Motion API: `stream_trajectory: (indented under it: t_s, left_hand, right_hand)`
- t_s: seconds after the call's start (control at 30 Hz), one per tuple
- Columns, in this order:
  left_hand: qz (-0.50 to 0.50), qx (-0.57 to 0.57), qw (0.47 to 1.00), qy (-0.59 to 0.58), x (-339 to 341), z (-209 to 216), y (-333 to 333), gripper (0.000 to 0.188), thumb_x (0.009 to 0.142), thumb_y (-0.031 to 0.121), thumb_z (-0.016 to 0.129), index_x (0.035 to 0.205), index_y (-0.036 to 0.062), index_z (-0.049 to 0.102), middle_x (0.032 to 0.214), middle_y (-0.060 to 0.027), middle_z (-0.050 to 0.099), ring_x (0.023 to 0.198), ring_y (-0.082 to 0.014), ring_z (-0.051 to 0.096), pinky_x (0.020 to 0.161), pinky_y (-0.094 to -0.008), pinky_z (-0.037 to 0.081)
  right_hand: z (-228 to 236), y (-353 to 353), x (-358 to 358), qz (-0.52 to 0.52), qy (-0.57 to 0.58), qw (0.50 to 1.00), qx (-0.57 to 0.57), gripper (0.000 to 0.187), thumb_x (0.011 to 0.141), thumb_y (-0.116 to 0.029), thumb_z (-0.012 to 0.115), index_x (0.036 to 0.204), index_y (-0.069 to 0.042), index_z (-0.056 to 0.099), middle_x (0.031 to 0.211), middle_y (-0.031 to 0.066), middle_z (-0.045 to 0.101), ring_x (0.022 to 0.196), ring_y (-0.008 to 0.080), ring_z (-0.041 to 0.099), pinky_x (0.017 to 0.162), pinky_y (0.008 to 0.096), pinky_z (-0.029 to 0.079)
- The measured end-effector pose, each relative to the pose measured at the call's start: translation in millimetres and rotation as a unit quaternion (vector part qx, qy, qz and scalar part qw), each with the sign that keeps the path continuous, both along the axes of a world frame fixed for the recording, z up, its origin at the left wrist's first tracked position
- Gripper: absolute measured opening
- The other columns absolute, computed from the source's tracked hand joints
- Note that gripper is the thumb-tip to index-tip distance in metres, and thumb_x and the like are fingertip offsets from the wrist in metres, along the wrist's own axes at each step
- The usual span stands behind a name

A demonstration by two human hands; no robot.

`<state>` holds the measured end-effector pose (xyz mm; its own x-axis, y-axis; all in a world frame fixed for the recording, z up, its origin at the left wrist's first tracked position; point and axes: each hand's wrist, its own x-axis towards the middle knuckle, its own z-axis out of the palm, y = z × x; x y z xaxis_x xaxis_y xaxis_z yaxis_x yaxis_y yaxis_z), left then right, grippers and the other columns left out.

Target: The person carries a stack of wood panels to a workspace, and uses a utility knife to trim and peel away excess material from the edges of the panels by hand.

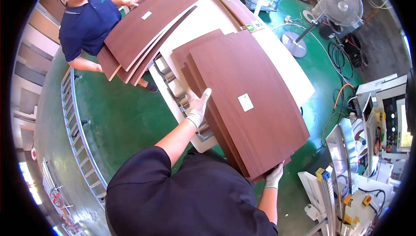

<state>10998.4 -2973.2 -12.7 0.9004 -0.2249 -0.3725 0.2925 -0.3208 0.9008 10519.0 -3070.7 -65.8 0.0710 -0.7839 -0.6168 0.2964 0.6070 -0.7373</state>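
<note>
A stack of brown panels [255, 106] lies in front of me, its pieces unevenly lined up and a white label on the top one. Its near end reaches past the pale tabletop [284, 64]. At the stack's left edge is my left hand [198, 106], in a white glove, thumb and fingers apart against the panel edges; its grip is partly hidden. My right hand [274, 176], also gloved, grips the near right corner, with its fingers partly hidden by the panels.
Across the table a person [91, 19] has both hands on another brown panel stack [151, 21]. A long brown board [229, 1] lies at the far side. A metal roller frame [78, 132] stands left on the green floor. A fan [340, 4] and machinery [368, 149] are right.
</note>
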Motion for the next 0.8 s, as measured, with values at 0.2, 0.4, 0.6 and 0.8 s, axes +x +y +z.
stream_trajectory:
  t_s: [0.2, 0.4, 0.6, 0.8]
  left_hand:
    - [0.045, 0.031, 0.998, -0.016, -4.9, 5.7, -14.6, 0.128, 0.081, 0.059, 0.082, 0.163, -0.0047, 0.008, 0.171, -0.0253, 0.01, 0.16, -0.0337, 0.004, 0.129, -0.0436, 0.008]
    - [0.083, 0.001, 0.994, -0.064, 6.9, -6.1, -26.2, 0.123, 0.081, 0.058, 0.081, 0.162, -0.0055, 0.013, 0.17, -0.0246, 0.015, 0.159, -0.0347, 0.007, 0.129, -0.0449, 0.01]
    - [0.118, 0.02, 0.987, -0.111, 37.1, -21.2, -38.0, 0.118, 0.081, 0.059, 0.081, 0.159, -0.0076, 0.024, 0.166, -0.0259, 0.025, 0.156, -0.0364, 0.02, 0.128, -0.0443, 0.016]
    - [0.113, 0.018, 0.991, -0.065, 61.7, -19.1, -44.9, 0.126, 0.081, 0.064, 0.08, 0.162, -0.007, 0.014, 0.171, -0.0238, 0.016, 0.16, -0.0329, 0.012, 0.129, -0.043, 0.011]
  right_hand:
    - [-1.9, -14.6, 5.7, 0.024, 0.093, 0.994, -0.043, 0.062, 0.111, -0.049, 0.043, 0.142, 0.003, 0.053, 0.139, 0.0124, 0.061, 0.124, 0.0267, 0.061, 0.107, 0.0427, 0.049]
    - [-0.9, -38.5, 25.8, 0.01, 0.141, 0.989, -0.051, 0.058, 0.111, -0.047, 0.046, 0.134, 0.006, 0.057, 0.128, 0.0135, 0.067, 0.114, 0.0257, 0.064, 0.1, 0.0402, 0.051]
    - [-9.2, -53.6, 53.2, 0.029, 0.211, 0.975, -0.067, 0.058, 0.11, -0.045, 0.047, 0.138, 0.006, 0.054, 0.13, 0.0147, 0.066, 0.116, 0.0261, 0.064, 0.1, 0.04, 0.051]
    - [-2.0, -67.4, 80.9, 0.029, 0.158, 0.986, -0.047, 0.058, 0.11, -0.04, 0.051, 0.145, 0.006, 0.045, 0.138, 0.0192, 0.06, 0.121, 0.0291, 0.062, 0.104, 0.0411, 0.051]
